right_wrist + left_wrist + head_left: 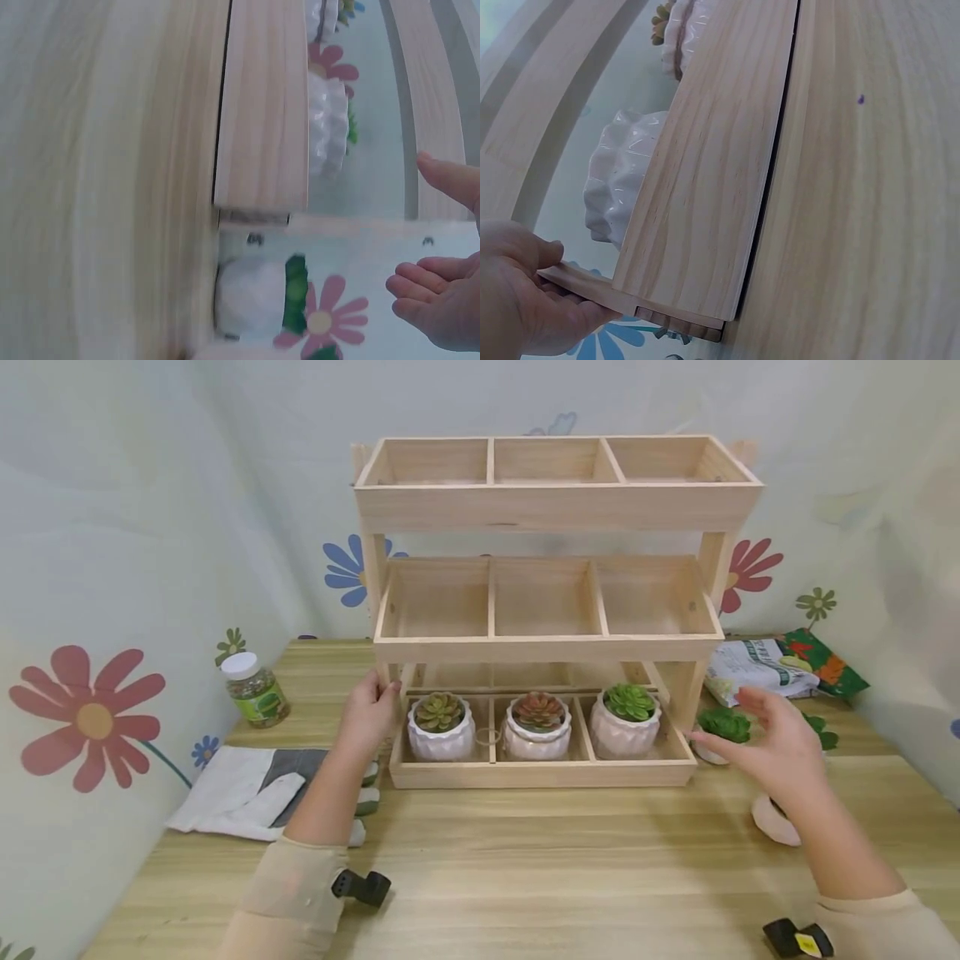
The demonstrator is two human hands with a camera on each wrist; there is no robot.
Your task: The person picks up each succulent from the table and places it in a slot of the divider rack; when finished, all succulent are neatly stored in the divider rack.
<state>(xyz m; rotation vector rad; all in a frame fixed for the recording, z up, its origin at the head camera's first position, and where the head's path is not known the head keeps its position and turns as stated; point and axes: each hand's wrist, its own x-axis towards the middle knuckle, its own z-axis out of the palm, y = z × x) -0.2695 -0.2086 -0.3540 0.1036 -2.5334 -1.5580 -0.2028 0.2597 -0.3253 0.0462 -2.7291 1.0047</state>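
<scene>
A three-tier wooden shelf (547, 650) stands on the table, each tier split into three compartments. The bottom tier holds three white ribbed pots: one with a dull green succulent (439, 713), one with a reddish succulent (537, 713), one with a bright green succulent (630, 702). My left hand (367, 714) grips the left side of the bottom tier; the left wrist view shows the thumb above its edge (592, 289) and fingers beneath. Beside the shelf's right side is my right hand (780, 743), fingers spread and holding nothing, in front of another potted green plant (723, 725).
A lidded jar (258, 693) and white-grey gloves (232, 793) are on the left. Two packets, one white (757, 668) and one green-red (825, 660), lie at the back right. A white pot (772, 822) is partly hidden by the right arm. Flowered cloth surrounds the table.
</scene>
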